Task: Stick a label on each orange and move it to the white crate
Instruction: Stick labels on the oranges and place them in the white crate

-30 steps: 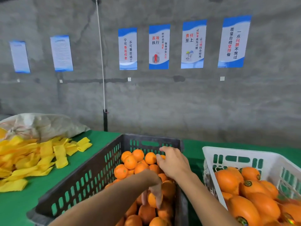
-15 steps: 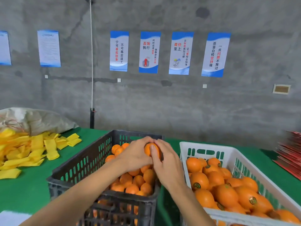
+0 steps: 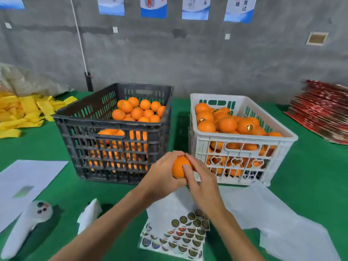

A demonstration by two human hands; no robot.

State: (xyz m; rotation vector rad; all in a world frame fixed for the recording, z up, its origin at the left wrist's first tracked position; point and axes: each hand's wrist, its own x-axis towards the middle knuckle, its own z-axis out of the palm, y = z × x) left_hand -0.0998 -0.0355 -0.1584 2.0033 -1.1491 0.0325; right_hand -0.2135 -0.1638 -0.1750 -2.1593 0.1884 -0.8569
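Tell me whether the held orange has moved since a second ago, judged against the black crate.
Yes. The orange came up out of the black crate and now sits outside it, in front of its near right corner.

Fruit-packing workshop: crates (image 3: 116,129), concrete wall (image 3: 207,59)
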